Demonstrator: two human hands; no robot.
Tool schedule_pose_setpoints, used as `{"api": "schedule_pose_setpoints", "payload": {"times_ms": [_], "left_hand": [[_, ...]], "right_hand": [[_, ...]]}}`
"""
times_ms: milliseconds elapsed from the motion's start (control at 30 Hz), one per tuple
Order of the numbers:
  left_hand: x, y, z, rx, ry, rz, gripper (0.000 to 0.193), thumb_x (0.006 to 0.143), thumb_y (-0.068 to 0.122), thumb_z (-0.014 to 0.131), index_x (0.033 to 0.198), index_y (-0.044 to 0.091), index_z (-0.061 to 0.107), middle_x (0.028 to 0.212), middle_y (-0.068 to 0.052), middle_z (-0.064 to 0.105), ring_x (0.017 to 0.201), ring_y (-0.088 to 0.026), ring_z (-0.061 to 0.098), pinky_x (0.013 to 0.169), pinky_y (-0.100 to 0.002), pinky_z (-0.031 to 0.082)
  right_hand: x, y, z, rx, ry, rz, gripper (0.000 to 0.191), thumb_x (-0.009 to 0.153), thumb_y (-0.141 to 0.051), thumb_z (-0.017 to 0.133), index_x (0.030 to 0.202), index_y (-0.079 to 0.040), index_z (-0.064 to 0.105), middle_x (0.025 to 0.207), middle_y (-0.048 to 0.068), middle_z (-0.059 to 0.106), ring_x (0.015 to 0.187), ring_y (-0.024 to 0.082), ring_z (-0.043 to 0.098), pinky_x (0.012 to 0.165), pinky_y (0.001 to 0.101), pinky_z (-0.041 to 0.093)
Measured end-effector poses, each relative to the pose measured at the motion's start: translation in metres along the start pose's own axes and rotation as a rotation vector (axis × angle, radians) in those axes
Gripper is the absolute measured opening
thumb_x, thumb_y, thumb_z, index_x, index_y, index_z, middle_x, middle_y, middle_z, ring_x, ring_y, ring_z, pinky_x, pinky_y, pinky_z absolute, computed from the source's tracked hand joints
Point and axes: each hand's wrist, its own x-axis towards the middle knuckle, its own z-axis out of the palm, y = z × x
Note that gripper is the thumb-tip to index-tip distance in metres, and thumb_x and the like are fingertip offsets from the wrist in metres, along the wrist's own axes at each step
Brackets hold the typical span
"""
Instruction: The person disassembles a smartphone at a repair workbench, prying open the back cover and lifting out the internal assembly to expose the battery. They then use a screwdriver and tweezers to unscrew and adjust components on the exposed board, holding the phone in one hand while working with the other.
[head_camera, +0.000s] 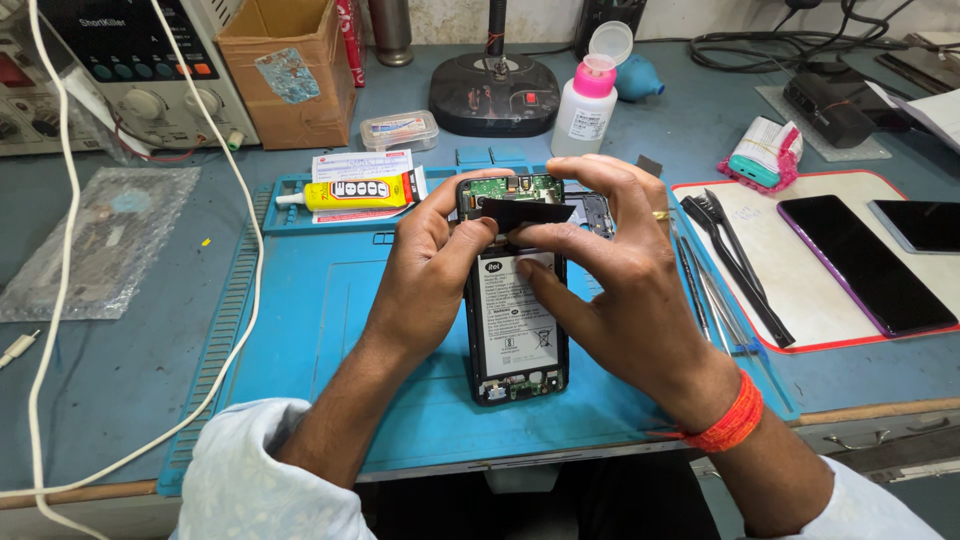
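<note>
An opened smartphone (515, 345) lies back-side up on a blue repair mat (320, 330), with its white battery and green circuit board exposed. My left hand (430, 265) grips the phone's upper left edge and pinches a strip of black tape (525, 212) over the top of the battery. My right hand (610, 270) holds the strip's other end between thumb and forefinger, with its other fingers resting on the phone's right side. An orange thread band circles my right wrist.
A yellow glue tube (355, 192) lies at the mat's top edge. A white bottle with a pink cap (585, 105), a lamp base (495, 92), a cardboard box (290, 70) and a power supply (130, 70) stand behind. Black tweezers (735, 260) and two phones (865, 260) lie on a white pad at right.
</note>
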Motion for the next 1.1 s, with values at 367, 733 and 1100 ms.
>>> {"api": "schedule_pose_setpoints", "payload": {"times_ms": [367, 733, 1100], "left_hand": [[0.0004, 0.0002, 0.001, -0.038, 0.018, -0.028, 0.036, 0.102, 0.006, 0.05, 0.136, -0.002, 0.057, 0.112, -0.008, 0.071, 0.099, -0.01, 0.068, 0.088, -0.027, 0.058], [0.0001, 0.0004, 0.0009, -0.043, 0.014, -0.023, 0.036, 0.102, 0.006, 0.05, 0.136, -0.002, 0.058, 0.115, -0.008, 0.071, 0.102, -0.01, 0.067, 0.091, -0.027, 0.057], [-0.0002, 0.0016, 0.001, -0.02, 0.007, -0.022, 0.036, 0.102, 0.005, 0.051, 0.137, -0.001, 0.057, 0.115, -0.008, 0.071, 0.1, -0.009, 0.068, 0.088, -0.027, 0.057]], "right_hand": [[-0.0014, -0.0005, 0.0038, 0.033, 0.0, -0.004, 0.032, 0.086, -0.012, 0.083, 0.117, -0.017, 0.077, 0.143, 0.016, 0.054, 0.139, 0.039, 0.046, 0.117, 0.0494, 0.039], [0.0007, -0.0037, 0.0025, 0.048, -0.021, 0.036, 0.029, 0.083, -0.012, 0.084, 0.111, -0.013, 0.075, 0.144, 0.016, 0.053, 0.141, 0.039, 0.045, 0.118, 0.0495, 0.037], [0.0004, -0.0025, 0.0029, 0.054, -0.018, 0.043, 0.024, 0.084, -0.011, 0.083, 0.107, -0.013, 0.075, 0.145, 0.017, 0.052, 0.141, 0.038, 0.045, 0.118, 0.0492, 0.037]]}}
